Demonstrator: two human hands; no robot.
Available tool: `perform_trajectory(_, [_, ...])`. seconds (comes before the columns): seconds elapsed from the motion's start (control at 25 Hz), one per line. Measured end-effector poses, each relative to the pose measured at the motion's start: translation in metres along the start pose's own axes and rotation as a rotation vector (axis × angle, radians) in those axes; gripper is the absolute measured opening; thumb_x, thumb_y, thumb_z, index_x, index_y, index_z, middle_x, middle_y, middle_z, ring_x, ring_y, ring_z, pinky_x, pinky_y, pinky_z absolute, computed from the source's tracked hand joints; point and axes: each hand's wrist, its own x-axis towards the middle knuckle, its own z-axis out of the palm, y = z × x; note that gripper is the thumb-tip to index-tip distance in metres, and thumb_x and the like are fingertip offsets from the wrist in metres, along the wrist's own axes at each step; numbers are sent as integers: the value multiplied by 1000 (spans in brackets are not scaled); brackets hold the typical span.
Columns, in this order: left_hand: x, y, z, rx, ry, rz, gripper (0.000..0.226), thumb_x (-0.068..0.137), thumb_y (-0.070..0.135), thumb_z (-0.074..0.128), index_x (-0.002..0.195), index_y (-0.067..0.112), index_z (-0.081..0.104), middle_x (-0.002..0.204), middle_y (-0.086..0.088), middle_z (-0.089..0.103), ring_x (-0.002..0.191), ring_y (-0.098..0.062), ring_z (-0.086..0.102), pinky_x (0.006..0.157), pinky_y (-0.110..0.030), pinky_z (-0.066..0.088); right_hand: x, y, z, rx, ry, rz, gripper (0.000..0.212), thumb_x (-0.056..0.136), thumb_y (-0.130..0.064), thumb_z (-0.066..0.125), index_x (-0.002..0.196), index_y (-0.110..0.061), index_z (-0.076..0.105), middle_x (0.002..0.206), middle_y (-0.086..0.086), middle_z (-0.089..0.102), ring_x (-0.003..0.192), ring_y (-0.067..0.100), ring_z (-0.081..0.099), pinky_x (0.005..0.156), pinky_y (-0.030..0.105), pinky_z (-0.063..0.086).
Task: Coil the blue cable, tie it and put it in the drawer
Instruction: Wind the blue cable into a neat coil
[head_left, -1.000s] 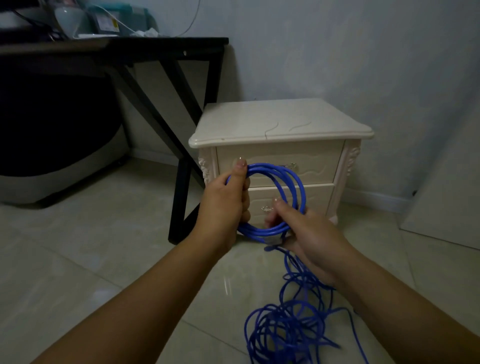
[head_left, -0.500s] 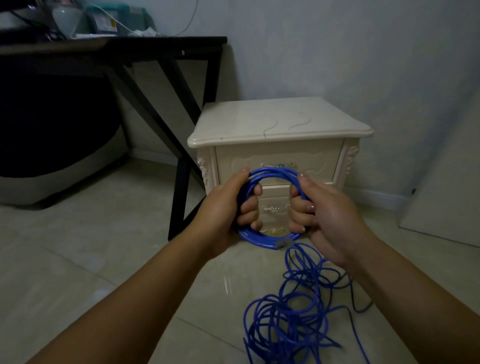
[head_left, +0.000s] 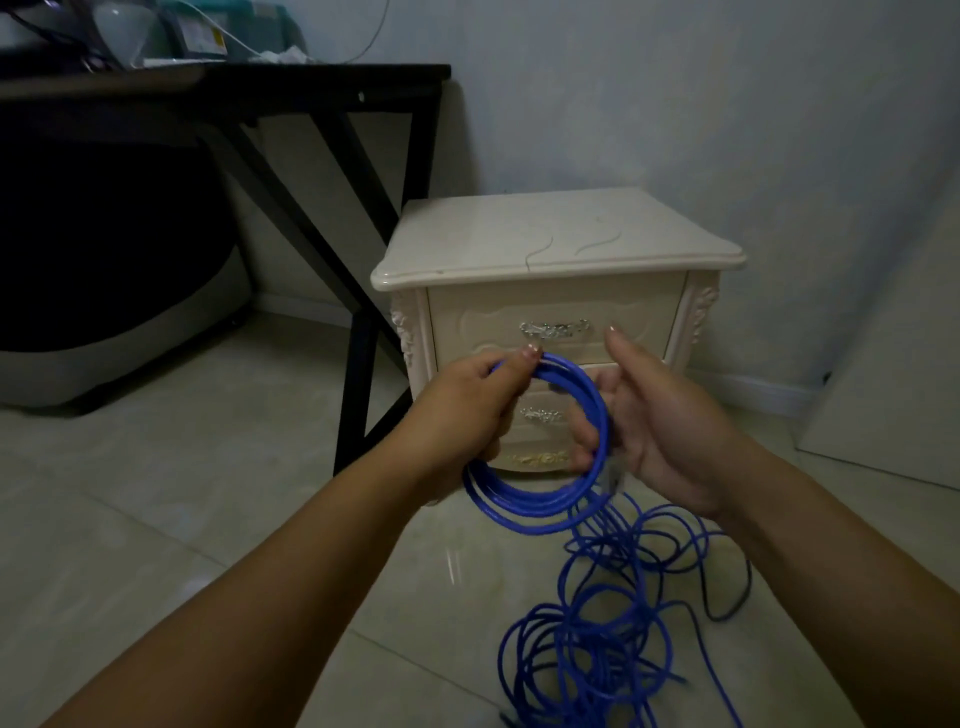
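Blue plastic-sheathed cable (head_left: 524, 506) looks light, springy; before the cream bedside cabinet (head_left: 556, 244), left hand (head_left: 467, 410) pinches the coil's top, right hand (head_left: 660, 415) hooks its side. Clamp every loop.

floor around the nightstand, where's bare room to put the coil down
The nightstand top is bare right up to the wall behind it. The floor tiles left of the black desk leg are free too. Crowded: the floor in front of the nightstand to the right, covered by the loose blue cable trailing from the coil.
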Motion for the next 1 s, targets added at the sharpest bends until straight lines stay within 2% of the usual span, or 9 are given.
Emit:
perform_trajectory(0.12, [6,-3,-3,-137,171,-23,36,98,41,47,70,18,46,53,5,28,46,-9,20,43,-24,16,-6,6,-9,-193,-56,7,69,83,-65,49,106,-1,61,89,16,73,87,29,70,85,40,55])
perform_trajectory(0.24, [9,-5,-7,-233,315,-61,39,96,45,50,67,20,46,51,7,30,43,-8,22,38,-21,20,-11,14,-6,-305,-67,-83,61,68,-42,74,117,-9,60,109,10,72,103,22,69,93,33,54])
perform_trajectory(0.32, [8,-7,-6,-320,379,-89,37,96,45,51,69,19,48,52,6,31,44,-8,23,39,-21,21,-11,20,3,-228,15,-131,47,73,-29,79,114,-15,61,101,4,73,96,19,69,88,32,54])
perform_trajectory(0.44, [3,-10,9,-461,446,-95,35,96,41,51,69,19,47,51,7,30,41,-7,23,37,-20,20,-4,26,23,-53,229,-198,12,96,-21,53,101,-13,61,79,0,70,77,18,61,80,36,50])
perform_trajectory(0.6, [-5,-14,29,-561,494,-101,35,98,39,49,70,19,45,46,9,27,38,-7,22,36,-19,20,-2,24,39,164,340,-219,23,102,-24,41,91,-9,54,56,-3,46,54,14,49,68,36,49])
perform_trajectory(0.72, [-11,-16,33,-616,378,-105,38,100,43,43,71,18,45,48,7,25,40,-8,22,37,-20,24,1,21,37,149,395,-208,23,102,-28,41,92,-12,53,52,-7,33,42,7,30,52,28,40])
perform_trajectory(0.84, [-11,-13,25,-522,205,-92,41,100,45,38,77,14,51,51,4,27,42,-10,24,40,-21,31,4,13,27,35,415,-182,18,100,-31,47,88,-18,50,52,-7,33,39,6,28,42,24,33])
perform_trajectory(0.92, [-7,-11,14,-316,71,-69,43,99,49,38,83,12,54,55,2,30,45,-11,28,42,-21,33,1,7,21,-189,368,-155,12,97,-32,52,93,-21,50,56,-5,37,41,8,33,41,23,33])
perform_trajectory(1.0, [-4,-11,4,-4,-103,-37,49,92,57,43,88,11,59,60,-1,36,49,-12,33,46,-22,36,-2,6,19,-590,295,-134,17,92,-33,60,103,-26,50,67,-3,53,53,14,50,49,24,40])
